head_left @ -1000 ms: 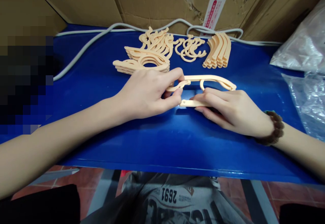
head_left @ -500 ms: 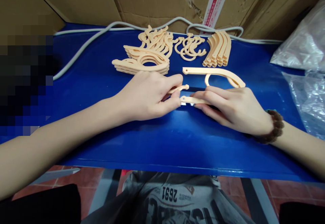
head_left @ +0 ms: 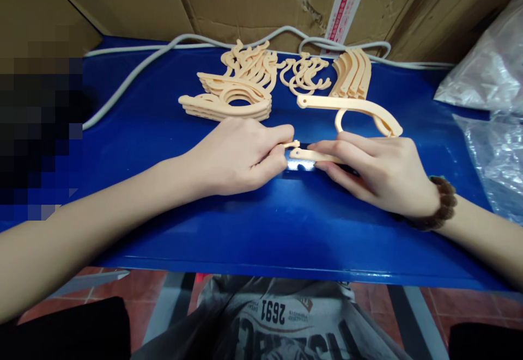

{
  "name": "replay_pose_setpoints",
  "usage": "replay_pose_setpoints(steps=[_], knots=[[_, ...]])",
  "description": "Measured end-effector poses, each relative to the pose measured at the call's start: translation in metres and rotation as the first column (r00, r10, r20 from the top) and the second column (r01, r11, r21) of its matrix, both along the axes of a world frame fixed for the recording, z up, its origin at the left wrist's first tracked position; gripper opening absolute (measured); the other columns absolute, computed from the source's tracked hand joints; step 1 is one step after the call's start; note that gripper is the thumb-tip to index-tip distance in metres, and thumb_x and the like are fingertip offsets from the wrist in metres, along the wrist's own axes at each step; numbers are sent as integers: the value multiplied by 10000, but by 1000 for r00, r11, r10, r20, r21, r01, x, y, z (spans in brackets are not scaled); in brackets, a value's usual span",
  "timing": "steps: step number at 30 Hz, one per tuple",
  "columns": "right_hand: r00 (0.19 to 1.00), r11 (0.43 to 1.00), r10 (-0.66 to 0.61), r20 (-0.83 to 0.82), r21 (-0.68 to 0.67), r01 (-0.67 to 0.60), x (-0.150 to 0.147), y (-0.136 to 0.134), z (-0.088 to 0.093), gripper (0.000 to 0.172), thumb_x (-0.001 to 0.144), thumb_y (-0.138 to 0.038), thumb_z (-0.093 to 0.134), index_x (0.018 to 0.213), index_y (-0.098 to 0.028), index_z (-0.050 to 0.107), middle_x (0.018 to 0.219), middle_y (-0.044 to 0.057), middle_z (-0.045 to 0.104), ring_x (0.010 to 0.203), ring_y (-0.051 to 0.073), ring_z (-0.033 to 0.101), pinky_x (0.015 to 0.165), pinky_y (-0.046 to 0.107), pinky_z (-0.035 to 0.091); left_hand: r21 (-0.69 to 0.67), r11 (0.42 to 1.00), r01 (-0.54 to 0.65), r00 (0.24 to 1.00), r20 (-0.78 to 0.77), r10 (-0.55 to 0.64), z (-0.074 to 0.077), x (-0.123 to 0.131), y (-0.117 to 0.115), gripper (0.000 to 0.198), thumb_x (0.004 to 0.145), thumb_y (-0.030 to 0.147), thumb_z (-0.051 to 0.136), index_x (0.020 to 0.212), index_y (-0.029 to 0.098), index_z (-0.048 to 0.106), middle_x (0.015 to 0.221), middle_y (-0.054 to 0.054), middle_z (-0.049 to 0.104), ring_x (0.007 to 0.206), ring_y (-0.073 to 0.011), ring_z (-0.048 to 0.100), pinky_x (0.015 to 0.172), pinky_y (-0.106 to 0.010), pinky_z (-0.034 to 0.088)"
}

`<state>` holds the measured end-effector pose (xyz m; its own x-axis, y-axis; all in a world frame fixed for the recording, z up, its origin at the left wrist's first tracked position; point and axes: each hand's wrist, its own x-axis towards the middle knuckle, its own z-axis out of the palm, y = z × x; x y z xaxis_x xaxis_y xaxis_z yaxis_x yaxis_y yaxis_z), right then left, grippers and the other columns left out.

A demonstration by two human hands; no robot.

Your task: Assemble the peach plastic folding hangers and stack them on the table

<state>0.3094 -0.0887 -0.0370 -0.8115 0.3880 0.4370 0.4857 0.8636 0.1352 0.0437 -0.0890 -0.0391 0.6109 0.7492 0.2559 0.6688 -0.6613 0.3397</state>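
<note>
My left hand (head_left: 241, 156) is closed in a pinch on a small beige plastic piece (head_left: 291, 144). Only the narrow end of that piece shows beyond the fingertips, so its kind is hidden. Just to the right, my right hand (head_left: 368, 169) grips a beige plastic hanger arm (head_left: 304, 155) between thumb and fingers; its end with a hole points left, close to the small piece but apart from it. Behind my right fingers is another curved hanger arm (head_left: 339, 102) with a loop under it. My hand covers part of it; whether I hold it cannot be told.
On the blue table (head_left: 229, 229) lie stacked hanger arms (head_left: 229, 110), a pile of beige hooks (head_left: 308, 74) and a row of curved arms (head_left: 354, 74). A white cable (head_left: 134, 77) runs before cardboard (head_left: 253, 0). Clear plastic bags (head_left: 486, 77) are at right.
The hanger arm in my right hand and the looped arm behind it have shifted slightly away from me and to the right. Less of the small piece now shows from my left fingers.
</note>
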Motion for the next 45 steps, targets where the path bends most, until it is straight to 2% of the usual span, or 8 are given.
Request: replay_pose_setpoints(steps=[7, 12, 16, 21, 28, 33, 39, 45], knots=[[1000, 999, 16, -9, 38, -16, -2, -3, 3, 231, 1112, -281, 569, 1188, -147, 741, 829, 1, 718, 611, 126, 592, 584, 285, 416, -2, 998, 55, 998, 20, -55, 3, 1, -3, 239, 960, 348, 378, 749, 239, 409, 538, 28, 424, 478, -164, 402, 556, -338, 216], [999, 995, -14, 43, 101, 10, -4, -5, 3, 265, 1140, -305, 496, 1196, -179, 722, 821, -6, 709, 604, 126, 562, 595, 270, 398, -48, 997, 66, 992, -103, -70, 10, 3, -6, 271, 988, 397, 521, 788, 240, 425, 540, 46, 451, 474, -151, 448, 534, -305, 216], [1000, 997, -20, 19, 81, 18, -4, -6, 3, 280, 1143, -313, 499, 1178, -170, 737, 835, 4, 746, 598, 126, 601, 585, 273, 415, 66, 997, 44, 980, -195, -30, 10, 3, -6, 335, 1078, 470, 524, 849, 226, 515, 565, 34, 487, 486, -161, 476, 522, -285, 215], [1000, 997, -30, 8, 72, 29, -5, -6, 3, 271, 1129, -303, 535, 1196, -153, 751, 947, 23, 807, 630, 135, 654, 594, 296, 432, 166, 984, 60, 960, -279, -11, 7, 3, -5, 298, 1102, 457, 544, 972, 200, 620, 573, 34, 525, 488, -172, 502, 519, -270, 221], [999, 989, -17, 49, 146, 9, -5, -4, 2, 293, 1142, -296, 506, 1172, -146, 756, 810, -3, 715, 584, 113, 568, 573, 261, 387, 304, 948, 93, 934, -355, 23, 5, 1, -7, 379, 1117, 470, 521, 1050, 140, 696, 636, -37, 663, 480, -201, 544, 493, -304, 180], [997, 990, -27, 67, 143, 17, -5, -4, 2, 316, 1154, -304, 469, 1173, -156, 748, 787, -7, 685, 595, 114, 553, 574, 258, 377, 360, 924, 130, 919, -394, 25, 5, 0, -7, 384, 1137, 422, 469, 1046, 132, 703, 685, -66, 709, 513, -215, 600, 487, -331, 142], [995, 991, -44, 90, 134, 31, -4, -3, 2, 351, 1164, -318, 435, 1174, -160, 749, 783, 3, 672, 622, 124, 563, 565, 270, 365, 406, 901, 152, 921, -389, 20, 0, -1, -4, 402, 1148, 407, 423, 1020, 141, 696, 659, -56, 696, 480, -208, 577, 466, -326, 138], [996, 997, -46, 75, 64, 42, -3, -3, 1, 389, 1172, -332, 398, 1225, -165, 745, 821, 15, 684, 640, 123, 578, 578, 270, 363, 545, 812, 207, 938, -348, -5, -1, -6, -2, 515, 1175, 407, 313, 917, 147, 675, 586, -52, 638, 451, -203, 577, 435, -313, 195]])
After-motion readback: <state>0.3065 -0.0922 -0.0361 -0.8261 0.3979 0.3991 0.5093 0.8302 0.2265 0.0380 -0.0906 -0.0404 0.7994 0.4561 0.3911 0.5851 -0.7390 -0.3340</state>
